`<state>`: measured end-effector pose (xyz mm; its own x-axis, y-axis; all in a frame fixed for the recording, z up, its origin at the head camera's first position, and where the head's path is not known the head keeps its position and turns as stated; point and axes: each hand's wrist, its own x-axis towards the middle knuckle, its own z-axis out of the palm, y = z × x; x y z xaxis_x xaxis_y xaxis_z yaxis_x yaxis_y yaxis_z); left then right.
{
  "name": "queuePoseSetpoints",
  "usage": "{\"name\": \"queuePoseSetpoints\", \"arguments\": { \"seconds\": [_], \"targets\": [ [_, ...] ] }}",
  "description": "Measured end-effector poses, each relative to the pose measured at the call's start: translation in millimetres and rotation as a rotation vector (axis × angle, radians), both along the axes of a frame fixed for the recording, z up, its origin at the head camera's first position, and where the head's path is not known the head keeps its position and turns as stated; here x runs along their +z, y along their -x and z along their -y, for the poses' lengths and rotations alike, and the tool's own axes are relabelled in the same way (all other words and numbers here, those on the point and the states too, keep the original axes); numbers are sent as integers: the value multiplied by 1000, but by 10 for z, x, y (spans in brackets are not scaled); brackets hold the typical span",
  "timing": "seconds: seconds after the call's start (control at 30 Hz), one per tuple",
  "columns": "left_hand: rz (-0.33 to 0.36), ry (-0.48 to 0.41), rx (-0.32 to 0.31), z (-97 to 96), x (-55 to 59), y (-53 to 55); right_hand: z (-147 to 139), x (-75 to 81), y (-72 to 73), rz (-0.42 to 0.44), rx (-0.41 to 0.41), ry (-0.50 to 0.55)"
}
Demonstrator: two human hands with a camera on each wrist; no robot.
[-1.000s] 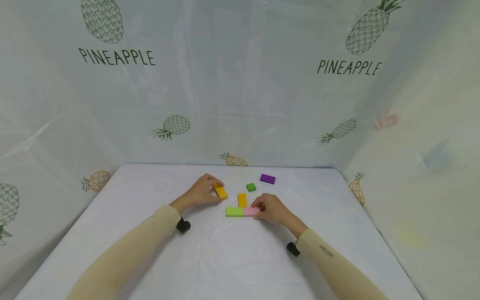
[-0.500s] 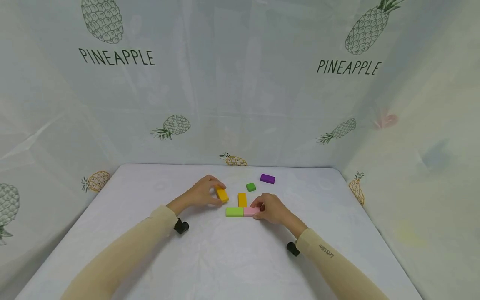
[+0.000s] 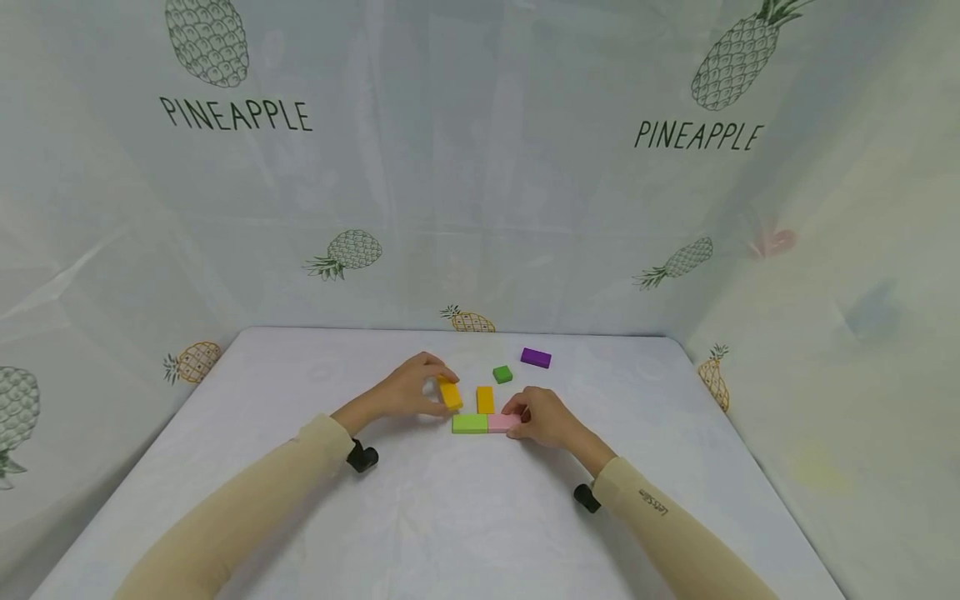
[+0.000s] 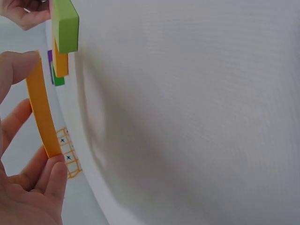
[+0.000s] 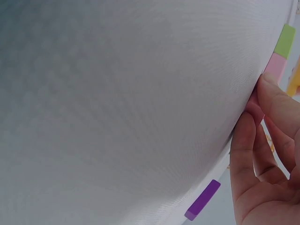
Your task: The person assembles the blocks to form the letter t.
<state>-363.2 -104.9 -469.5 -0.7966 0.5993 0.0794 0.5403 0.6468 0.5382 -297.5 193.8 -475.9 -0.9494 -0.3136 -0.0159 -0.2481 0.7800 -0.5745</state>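
My left hand (image 3: 408,387) pinches a yellow-orange block (image 3: 450,393) by its two ends, thumb at the near end and fingers at the far end. In the left wrist view this orange block (image 4: 43,108) is tilted above the table. My right hand (image 3: 546,417) grips the right end of a pink block (image 3: 501,423), partly hidden by the fingers. A light green block (image 3: 469,424) lies end to end with the pink one. Behind them a second yellow-orange block (image 3: 485,400) stretches away from the row, its near end at the row's back edge.
A small green block (image 3: 502,374) lies farther back on the white table (image 3: 420,517). Beyond it, toward the right, is a purple block (image 3: 536,358). A pineapple-printed sheet (image 3: 480,167) hangs behind the table's far edge.
My left hand has moved a little right and nearer to the light green block, carrying the yellow-orange block. The right hand and the pink block have stayed in place.
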Motion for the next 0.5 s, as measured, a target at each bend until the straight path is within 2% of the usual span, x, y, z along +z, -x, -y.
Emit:
{"name": "queuePoseSetpoints", "arguments": {
  "seconds": [0.5],
  "targets": [
    [11,15,-32,-36,35,-81,-5,-7,7,-4,9,-3]
  ]
}}
